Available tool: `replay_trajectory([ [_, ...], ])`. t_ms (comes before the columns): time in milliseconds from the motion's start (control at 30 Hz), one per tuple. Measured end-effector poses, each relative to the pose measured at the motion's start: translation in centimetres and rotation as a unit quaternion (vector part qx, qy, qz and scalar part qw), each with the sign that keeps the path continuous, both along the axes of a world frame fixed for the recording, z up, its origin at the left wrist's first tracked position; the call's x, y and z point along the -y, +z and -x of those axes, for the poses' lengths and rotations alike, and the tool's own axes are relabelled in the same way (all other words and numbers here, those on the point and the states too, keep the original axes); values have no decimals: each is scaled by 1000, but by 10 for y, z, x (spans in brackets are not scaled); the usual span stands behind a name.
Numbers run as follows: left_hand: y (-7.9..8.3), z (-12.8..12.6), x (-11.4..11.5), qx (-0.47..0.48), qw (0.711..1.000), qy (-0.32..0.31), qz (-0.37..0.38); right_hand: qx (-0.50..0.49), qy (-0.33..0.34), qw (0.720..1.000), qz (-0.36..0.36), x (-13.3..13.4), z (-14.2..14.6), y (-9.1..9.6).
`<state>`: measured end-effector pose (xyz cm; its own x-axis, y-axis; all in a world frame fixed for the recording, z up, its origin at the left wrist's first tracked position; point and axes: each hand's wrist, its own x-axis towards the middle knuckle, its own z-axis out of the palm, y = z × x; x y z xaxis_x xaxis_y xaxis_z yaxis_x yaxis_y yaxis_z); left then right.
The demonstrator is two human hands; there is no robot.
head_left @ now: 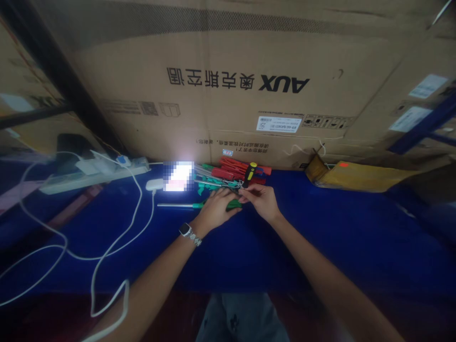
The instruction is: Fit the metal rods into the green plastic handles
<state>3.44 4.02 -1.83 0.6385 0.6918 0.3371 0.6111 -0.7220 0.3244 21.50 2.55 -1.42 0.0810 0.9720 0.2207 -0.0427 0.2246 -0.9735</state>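
Note:
Both hands work at a pile of screwdrivers on a blue table [356, 228]. My left hand [216, 207], with a watch on its wrist, lies closed over a green-handled screwdriver [185, 205] whose shaft points left. My right hand [261, 199] pinches something small and thin at the pile's near edge, too small to make out. Behind the hands lie red-handled screwdrivers [235, 168], green-handled ones [210, 183] and a black and yellow tool [250, 172].
A large cardboard box [249, 95] stands right behind the pile. A white power strip [89, 175] and white cables [107, 247] lie at the left, beside a bright lit screen [178, 175]. A yellow-brown packet [352, 175] lies at the right.

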Motion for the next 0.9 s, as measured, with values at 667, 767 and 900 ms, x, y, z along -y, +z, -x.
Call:
replay_trajectory([
  [667,-3,1,-1,3,1000,-1,-4,-3,4,1000,-10,1,-1,1],
  [767,-3,1,-1,3,1000,-1,-5,21,31,999,-15,1,-6,4],
  [900,-4,0,-2,-5,1000,3,-4,48,63,997,-16,2,-8,6],
])
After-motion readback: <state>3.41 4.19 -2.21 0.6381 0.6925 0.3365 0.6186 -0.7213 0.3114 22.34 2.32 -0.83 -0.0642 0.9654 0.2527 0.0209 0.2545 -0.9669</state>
